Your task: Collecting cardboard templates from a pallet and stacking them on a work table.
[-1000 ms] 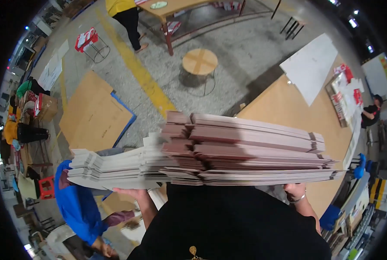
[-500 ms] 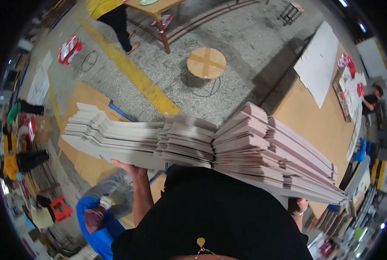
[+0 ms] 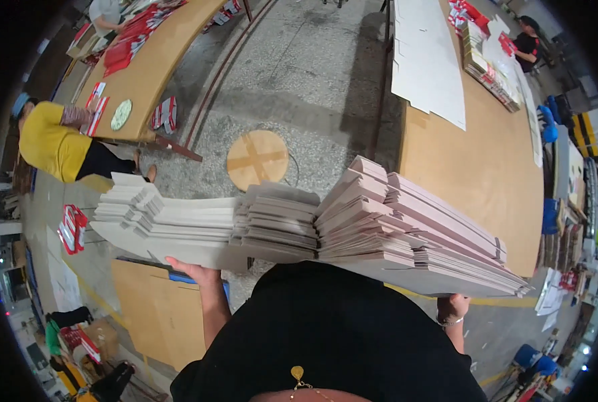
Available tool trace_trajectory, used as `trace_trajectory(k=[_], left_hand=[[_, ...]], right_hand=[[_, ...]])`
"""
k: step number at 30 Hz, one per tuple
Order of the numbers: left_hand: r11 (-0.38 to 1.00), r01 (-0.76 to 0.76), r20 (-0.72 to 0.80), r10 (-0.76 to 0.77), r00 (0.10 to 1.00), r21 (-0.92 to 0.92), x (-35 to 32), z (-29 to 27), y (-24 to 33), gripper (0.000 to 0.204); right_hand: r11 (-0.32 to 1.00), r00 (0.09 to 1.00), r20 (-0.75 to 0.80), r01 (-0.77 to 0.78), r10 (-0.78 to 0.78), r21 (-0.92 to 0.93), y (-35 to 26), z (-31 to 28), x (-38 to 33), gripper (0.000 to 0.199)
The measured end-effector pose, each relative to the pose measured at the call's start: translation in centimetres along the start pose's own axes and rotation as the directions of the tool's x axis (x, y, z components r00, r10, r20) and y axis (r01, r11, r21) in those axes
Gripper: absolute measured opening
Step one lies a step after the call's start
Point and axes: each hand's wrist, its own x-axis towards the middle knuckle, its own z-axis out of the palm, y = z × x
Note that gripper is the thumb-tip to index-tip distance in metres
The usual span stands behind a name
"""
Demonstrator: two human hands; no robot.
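a stack of card sheets [image 3: 279,231] extends crosswise, grey-white at left, pinkish and splayed right

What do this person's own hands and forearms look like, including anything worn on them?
Both the left hand and the right hand are ungloved, and no sleeve covers the visible forearms. A thin, pale bracelet circles the right wrist; none shows on the left. The top is black.

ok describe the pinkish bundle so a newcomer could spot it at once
Find the black shirt, low in the middle; a wide load of layered sheets is held just in front of it. The pinkish bundle is that load's right part, above the right hand. Its pink tint and fanned layers set it apart from the grey-white bundle on the left.
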Motion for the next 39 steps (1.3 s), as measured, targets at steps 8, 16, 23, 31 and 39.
trace_trajectory(k=[8,16,23,31,39], left_hand=[[0.98,0.177,0.223,-0.153,0.963,-0.09,14.3,9.1,-7.1,0.079],[0.916,0.4,0.041,-0.399,0.916,-0.032,30.3,16.4,-14.1,0.079],[0.88,0.474,-0.031,-0.473,0.881,0.041,51.3,27.6,-22.1,0.08],[0.905,0.388,0.053,-0.402,0.914,0.176,70.7,39.5,-25.0,0.079],[0.966,0.254,0.08,-0.256,0.963,0.043,89.3,47.4,-29.7,0.074]], right_hand=[[0.983,0.971,-0.16,-0.182,0.178,-0.013,-1.2,2.3,11.8,0.032],[0.975,0.917,-0.342,-0.222,0.206,-0.01,-1.0,15.9,27.2,0.022],[0.953,0.861,-0.445,-0.299,0.247,-0.048,2.4,25.3,45.1,0.028],[0.989,0.917,-0.398,-0.028,-0.033,-0.146,4.1,40.6,66.7,0.02],[0.991,0.949,-0.308,-0.097,0.065,-0.088,10.3,48.8,90.9,0.056]])
